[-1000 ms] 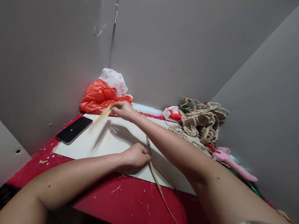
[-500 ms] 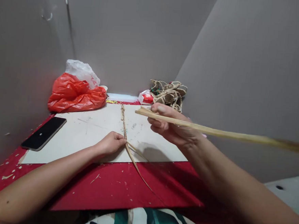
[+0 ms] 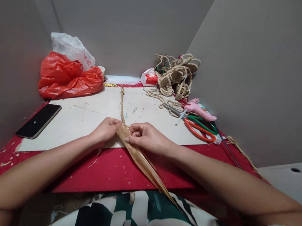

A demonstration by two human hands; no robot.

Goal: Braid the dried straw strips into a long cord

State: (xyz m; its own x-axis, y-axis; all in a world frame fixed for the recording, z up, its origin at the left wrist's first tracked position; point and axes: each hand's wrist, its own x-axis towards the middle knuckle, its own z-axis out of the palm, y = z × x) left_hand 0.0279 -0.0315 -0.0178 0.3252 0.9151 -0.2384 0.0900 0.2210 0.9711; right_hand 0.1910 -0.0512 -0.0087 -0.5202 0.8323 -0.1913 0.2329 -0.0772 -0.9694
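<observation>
A thin twisted straw cord (image 3: 122, 106) runs up the white board from between my hands. My left hand (image 3: 108, 130) pinches the near end of this cord, where a broad, dry tan leaf strip (image 3: 135, 155) meets it. My right hand (image 3: 146, 136) is closed on the upper part of the leaf strip, just right of the left fingertips. From there the strip hangs over the table edge to the patterned cloth on my lap. Exactly how strip and cord overlap is hidden by my fingers.
Left stand a red plastic bag (image 3: 70, 78) and a phone (image 3: 39, 120). On the right lie orange-handled scissors (image 3: 200, 132), a pink glue gun (image 3: 200, 111) and a pile of straw cord (image 3: 176, 75). A tissue box (image 3: 149, 77) is at the back. Grey walls close in the sides.
My right hand has come down and left from above the board, bringing the leaf strip to the cord's end beside my left hand. The head view has shifted slightly.
</observation>
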